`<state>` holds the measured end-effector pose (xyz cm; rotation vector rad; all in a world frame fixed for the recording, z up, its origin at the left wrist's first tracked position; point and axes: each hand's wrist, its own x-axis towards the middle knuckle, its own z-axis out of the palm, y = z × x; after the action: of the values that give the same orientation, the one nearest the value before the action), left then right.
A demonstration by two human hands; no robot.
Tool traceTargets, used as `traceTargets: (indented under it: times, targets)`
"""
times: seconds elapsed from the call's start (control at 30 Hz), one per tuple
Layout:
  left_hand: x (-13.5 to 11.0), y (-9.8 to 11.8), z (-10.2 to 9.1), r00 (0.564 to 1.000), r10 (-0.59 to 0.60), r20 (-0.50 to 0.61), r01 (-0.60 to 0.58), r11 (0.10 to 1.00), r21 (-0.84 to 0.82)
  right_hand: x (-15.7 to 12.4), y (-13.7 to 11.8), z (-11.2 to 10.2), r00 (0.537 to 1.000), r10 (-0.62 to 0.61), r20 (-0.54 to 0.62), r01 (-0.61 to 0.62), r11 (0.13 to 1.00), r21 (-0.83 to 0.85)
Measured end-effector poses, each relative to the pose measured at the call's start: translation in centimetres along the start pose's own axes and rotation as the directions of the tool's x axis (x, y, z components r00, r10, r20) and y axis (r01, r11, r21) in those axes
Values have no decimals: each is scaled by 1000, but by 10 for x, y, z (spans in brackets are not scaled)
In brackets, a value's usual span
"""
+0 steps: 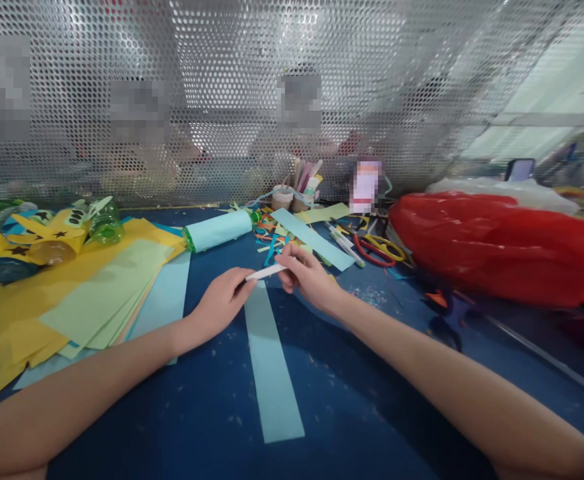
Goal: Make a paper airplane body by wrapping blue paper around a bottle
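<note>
We held a slim white stick [265, 272] between both hands over the middle of the blue table [197, 420]; what kind of stick it was, we could not tell. Our left hand [222, 305] pinched one end between thumb and fingers, and our right hand [313, 279] gripped the other, so both were closed on it. Below, a pale blue strip [275, 373] lay flat, running from beneath the stick toward the near edge; whether our left fingertips touched it, we could not make out. Toward the far edge we had a paper-wrapped bottle [219, 231] lying on its side, coloured scraps [272, 250] near its neck, and a second pale blue strip [315, 238] slanting beside them. Toward the left edge we saw yellow sheets [12, 313] with pale green sheets [105, 290] on top. Right of the second strip lay red-handled scissors [381, 264] and yellow-handled scissors [401, 253], and toward the far right corner sat a shiny red plastic bag [497, 250]. Small cups [282, 199] stood at the far edge, before a perforated screen [222, 80]
</note>
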<state>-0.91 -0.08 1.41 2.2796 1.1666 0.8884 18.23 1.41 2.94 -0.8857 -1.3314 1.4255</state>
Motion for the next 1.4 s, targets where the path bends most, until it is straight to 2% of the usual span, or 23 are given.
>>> traceTargets:
  times: [0.07,0.13,0.3,0.47,0.63,0.87,1.07,1.17,1.23,1.3,1.33,1.4]
  targets:
    - [-1,0,2,997,69,30,-72,993,94,-5,6,5,997,51,52,-52,999,17]
    - [-2,0,4,991,117,71,-128,975,183,-8,11,7,989,88,123,-85,996,-35]
    - [-4,-1,11,970,154,187,-202,939,278,-10,15,9,976,80,204,-49,987,-151]
    - [-3,2,9,969,83,233,-144,955,258,-12,13,8,978,48,203,-15,987,-158]
    - [-2,4,6,972,109,208,-144,975,166,-11,14,7,974,31,223,1,990,-143]
    - [-2,3,5,973,105,205,-139,978,157,-9,17,5,974,39,222,-10,992,-128]
    - [-2,5,3,974,56,217,-95,980,175,-12,15,8,978,37,204,-16,994,-104]
    - [-3,6,2,984,37,176,-61,989,132,-11,17,8,989,37,142,-27,997,-76]
    - [-4,6,1,995,-16,96,2,990,143,-8,19,5,1000,22,16,-21,1000,-19]
    - [-7,7,-1,1000,-11,6,10,976,217,-4,20,1,991,9,-135,-2,999,51]
    - [-9,9,-1,999,40,-19,-33,962,272,-2,20,-1,981,9,-191,7,997,82]
    - [-15,16,0,979,200,26,-195,906,375,1,20,-5,967,21,-253,12,992,127]
